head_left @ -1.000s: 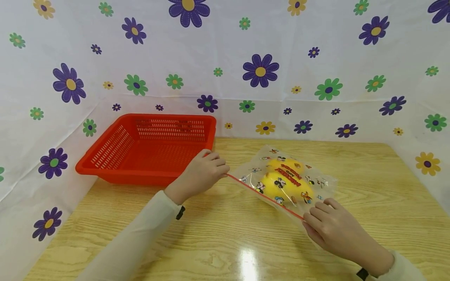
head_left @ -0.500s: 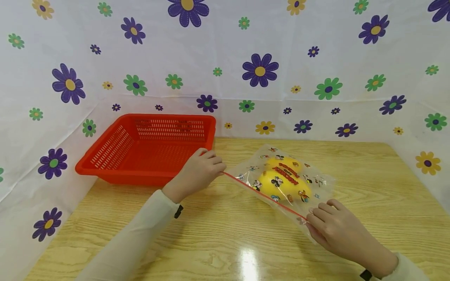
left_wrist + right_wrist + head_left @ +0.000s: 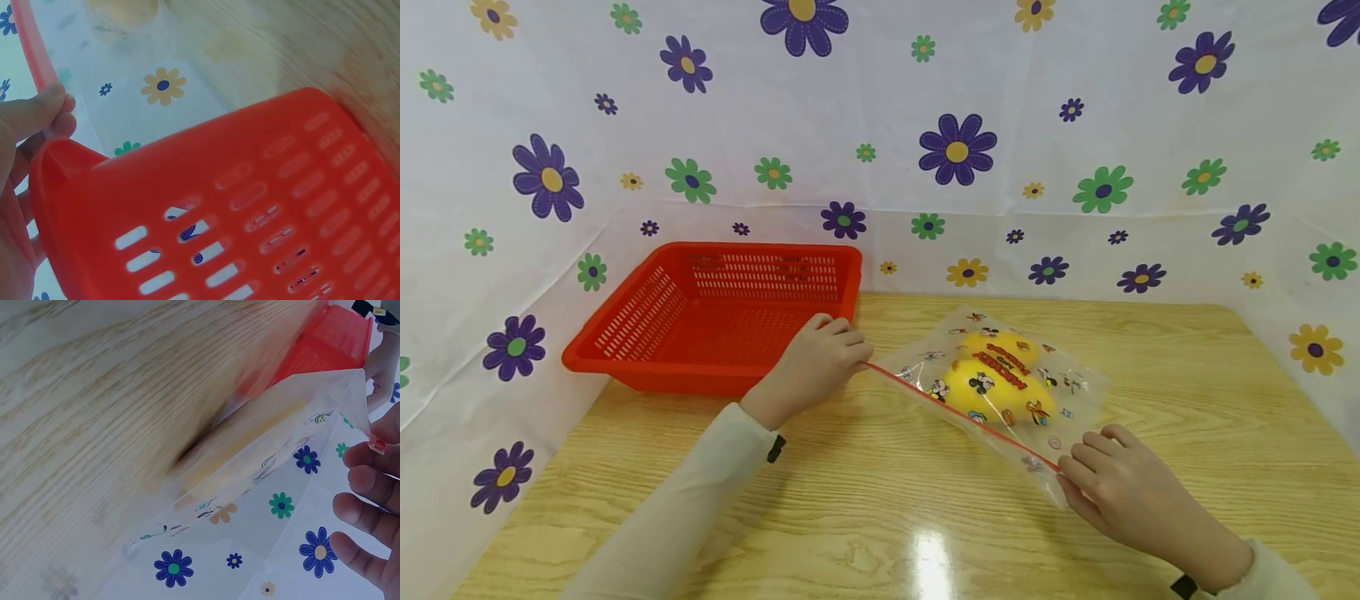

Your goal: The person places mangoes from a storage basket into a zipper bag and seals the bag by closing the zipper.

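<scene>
A clear zip bag [image 3: 1078, 392] printed with cartoon figures and red lettering is stretched between both hands over the table. Inside it show rounded yellow things [image 3: 1011, 396], whose kind I cannot tell. My left hand [image 3: 811, 367] pinches one end of the bag's red zip strip [image 3: 958, 413], near the basket's front right corner. In the left wrist view, thumb and finger meet on that strip [image 3: 34, 47]. The right hand [image 3: 1138, 492] pinches the strip's other end at the bag's near corner. Its red end tab [image 3: 377, 445] shows at the fingertips in the right wrist view.
A red slotted plastic basket [image 3: 677, 377] stands at the back left of the wooden table [image 3: 820, 525], with nothing seen in it. A white cloth with flower prints [image 3: 880, 100] hangs behind and along the sides.
My left hand has moved slightly left and the right hand slightly right, with the strip's ends held throughout. The bag and its yellow contents have shifted a little to the left.
</scene>
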The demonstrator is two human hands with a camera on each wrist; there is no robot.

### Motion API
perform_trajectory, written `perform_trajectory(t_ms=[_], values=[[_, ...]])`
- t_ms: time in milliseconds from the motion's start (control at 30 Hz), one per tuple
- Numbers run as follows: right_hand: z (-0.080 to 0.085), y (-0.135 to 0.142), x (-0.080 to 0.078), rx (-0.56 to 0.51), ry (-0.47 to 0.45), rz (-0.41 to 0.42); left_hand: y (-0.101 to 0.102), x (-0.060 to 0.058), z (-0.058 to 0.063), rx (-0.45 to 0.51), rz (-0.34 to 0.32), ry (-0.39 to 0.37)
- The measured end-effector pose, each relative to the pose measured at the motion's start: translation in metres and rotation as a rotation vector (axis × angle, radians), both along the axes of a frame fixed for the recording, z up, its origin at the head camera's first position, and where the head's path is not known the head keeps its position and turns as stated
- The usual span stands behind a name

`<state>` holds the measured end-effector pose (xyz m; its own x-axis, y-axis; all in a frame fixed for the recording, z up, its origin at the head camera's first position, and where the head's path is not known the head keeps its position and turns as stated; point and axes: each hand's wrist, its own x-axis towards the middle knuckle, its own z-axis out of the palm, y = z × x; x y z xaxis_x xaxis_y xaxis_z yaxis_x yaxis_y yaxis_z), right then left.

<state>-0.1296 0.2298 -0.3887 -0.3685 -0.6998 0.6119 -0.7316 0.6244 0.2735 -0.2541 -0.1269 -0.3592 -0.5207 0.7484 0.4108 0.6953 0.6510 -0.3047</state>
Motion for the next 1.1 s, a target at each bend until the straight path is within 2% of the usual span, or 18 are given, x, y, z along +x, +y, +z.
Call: perform_trajectory(t_ms=[100,300,467,733,900,1100], values=[[0.001,0.000,0.000,0.004,-0.001,0.000,0.000,-0.001,0.000,0.000,0.005,-0.008],[0.001,0.000,0.000,0.007,-0.004,0.000,0.000,-0.002,0.000,-0.031,-0.006,0.038],[0.001,-0.001,0.000,0.004,-0.005,0.006,0.000,-0.004,-0.001,-0.021,-0.021,0.065],[0.000,0.001,0.000,0.001,-0.027,-0.011,0.001,-0.003,-0.001,-0.021,-0.026,0.075],[-0.002,0.006,-0.002,-0.003,-0.038,-0.038,0.000,0.003,-0.003,-0.043,-0.030,0.086],[-0.002,0.016,-0.005,0.010,-0.054,-0.076,-0.001,0.017,-0.006,-0.048,-0.083,0.101]])
